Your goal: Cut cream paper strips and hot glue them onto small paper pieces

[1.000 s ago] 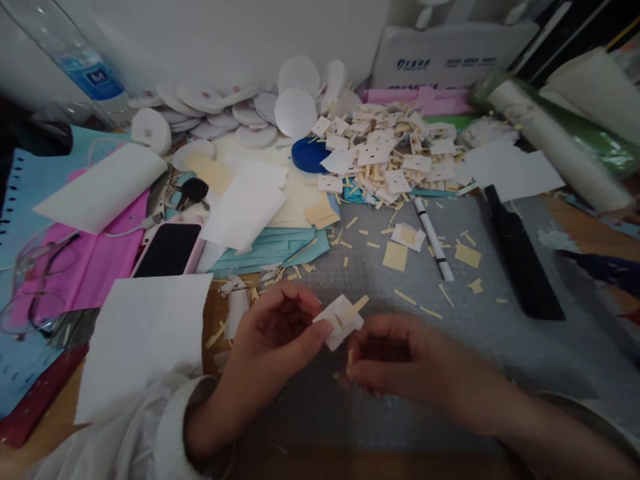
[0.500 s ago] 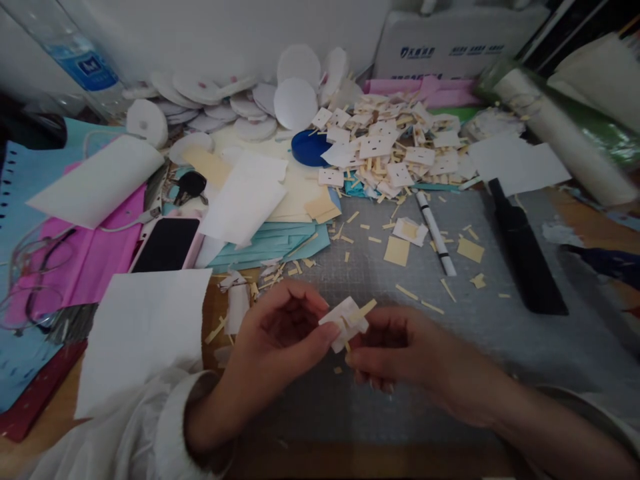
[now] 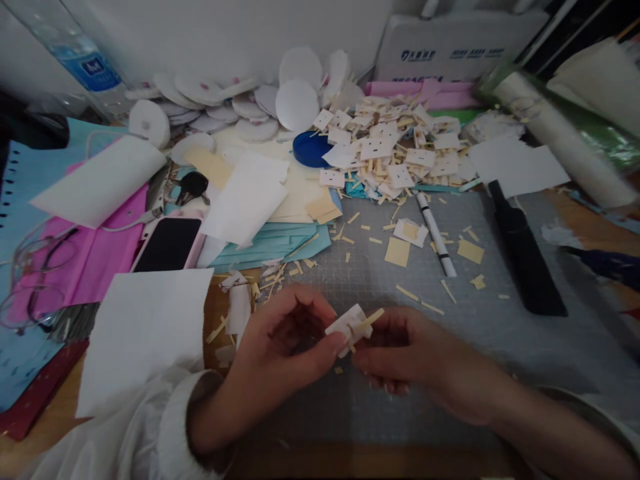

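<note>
We've got a white paper piece (image 3: 349,323) with a yellowish strip (image 3: 371,318), grey gridded mat (image 3: 480,333), blue lid (image 3: 309,148), pink paper (image 3: 95,257).

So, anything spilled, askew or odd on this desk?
Yes. Yellow paper slivers lie scattered across the grey cutting mat, and the heap of white square pieces spreads over the mat's far edge. A phone sits half-buried under loose sheets.

A small matt white paper card (image 3: 349,324) with a tan backing strip (image 3: 371,318) sat above a grey, matt cutting mat (image 3: 500,347). A glossy black phone screen (image 3: 169,244) and a clear plastic bottle (image 3: 75,60) lay near matt paper sheets (image 3: 145,327) on the wooden bench (image 3: 45,433).
</note>
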`<action>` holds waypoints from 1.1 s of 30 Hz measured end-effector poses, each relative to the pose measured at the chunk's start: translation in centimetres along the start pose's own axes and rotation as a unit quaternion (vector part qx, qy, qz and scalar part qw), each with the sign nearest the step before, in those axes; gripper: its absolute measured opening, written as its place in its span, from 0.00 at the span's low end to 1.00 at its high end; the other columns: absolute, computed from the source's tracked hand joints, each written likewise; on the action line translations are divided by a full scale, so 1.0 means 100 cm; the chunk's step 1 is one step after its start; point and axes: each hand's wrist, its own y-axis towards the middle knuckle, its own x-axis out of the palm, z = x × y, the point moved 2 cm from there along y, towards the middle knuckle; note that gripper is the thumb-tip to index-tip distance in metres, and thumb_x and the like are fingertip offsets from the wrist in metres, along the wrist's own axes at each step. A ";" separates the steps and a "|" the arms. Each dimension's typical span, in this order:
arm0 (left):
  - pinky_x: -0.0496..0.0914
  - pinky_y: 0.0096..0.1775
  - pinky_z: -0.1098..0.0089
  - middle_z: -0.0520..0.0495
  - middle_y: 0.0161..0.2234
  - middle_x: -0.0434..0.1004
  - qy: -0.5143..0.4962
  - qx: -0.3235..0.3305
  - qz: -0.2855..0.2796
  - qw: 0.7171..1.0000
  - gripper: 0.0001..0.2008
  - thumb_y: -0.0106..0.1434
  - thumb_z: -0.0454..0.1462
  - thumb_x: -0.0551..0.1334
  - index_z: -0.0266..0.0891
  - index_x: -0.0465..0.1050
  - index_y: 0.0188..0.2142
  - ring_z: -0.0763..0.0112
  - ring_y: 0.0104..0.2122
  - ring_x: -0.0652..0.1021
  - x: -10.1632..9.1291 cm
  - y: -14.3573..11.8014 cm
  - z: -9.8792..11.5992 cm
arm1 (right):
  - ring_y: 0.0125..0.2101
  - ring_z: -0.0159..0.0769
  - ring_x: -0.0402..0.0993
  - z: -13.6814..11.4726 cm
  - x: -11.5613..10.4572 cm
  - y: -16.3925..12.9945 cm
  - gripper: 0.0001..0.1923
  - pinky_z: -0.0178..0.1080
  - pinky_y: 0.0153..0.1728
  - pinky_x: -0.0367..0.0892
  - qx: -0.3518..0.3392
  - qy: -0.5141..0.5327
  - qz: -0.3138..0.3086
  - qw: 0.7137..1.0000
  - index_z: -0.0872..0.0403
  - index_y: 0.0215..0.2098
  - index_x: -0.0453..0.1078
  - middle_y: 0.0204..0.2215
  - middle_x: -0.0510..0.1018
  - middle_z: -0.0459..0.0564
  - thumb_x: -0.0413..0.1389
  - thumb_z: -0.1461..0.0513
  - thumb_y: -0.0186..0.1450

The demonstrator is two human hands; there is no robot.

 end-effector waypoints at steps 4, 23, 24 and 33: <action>0.70 0.30 0.82 0.54 0.29 0.70 0.010 0.006 -0.018 1.000 0.06 0.56 0.30 0.65 0.37 0.68 0.31 0.81 0.27 0.73 0.000 -0.002 -0.001 | 0.17 0.21 0.58 -0.001 0.000 -0.001 0.08 0.27 0.17 0.53 0.009 -0.017 0.010 1.000 0.55 0.26 0.66 0.17 0.67 0.39 0.60 0.61 0.55; 0.68 0.28 0.82 0.54 0.28 0.70 -0.044 -0.019 -0.013 0.999 0.05 0.58 0.31 0.65 0.37 0.69 0.32 0.81 0.26 0.72 -0.001 0.000 -0.003 | 0.18 0.22 0.60 -0.002 0.003 0.000 0.09 0.27 0.18 0.55 0.018 -0.033 -0.003 0.999 0.55 0.30 0.67 0.19 0.68 0.40 0.60 0.59 0.55; 0.68 0.28 0.82 0.54 0.28 0.69 -0.055 -0.023 -0.014 0.998 0.05 0.58 0.31 0.65 0.37 0.69 0.32 0.81 0.26 0.72 -0.001 0.001 -0.004 | 0.18 0.22 0.61 -0.001 0.002 0.000 0.09 0.27 0.18 0.56 0.013 -0.026 -0.012 1.000 0.55 0.30 0.67 0.19 0.68 0.40 0.59 0.59 0.56; 0.68 0.28 0.80 0.53 0.29 0.71 -0.005 -0.013 0.028 1.000 0.05 0.58 0.33 0.66 0.38 0.70 0.32 0.79 0.26 0.72 -0.008 0.003 -0.001 | 0.15 0.24 0.55 -0.030 -0.026 -0.035 0.20 0.30 0.14 0.49 -0.094 -0.095 0.067 0.989 0.53 0.19 0.65 0.14 0.63 0.42 0.56 0.50 0.61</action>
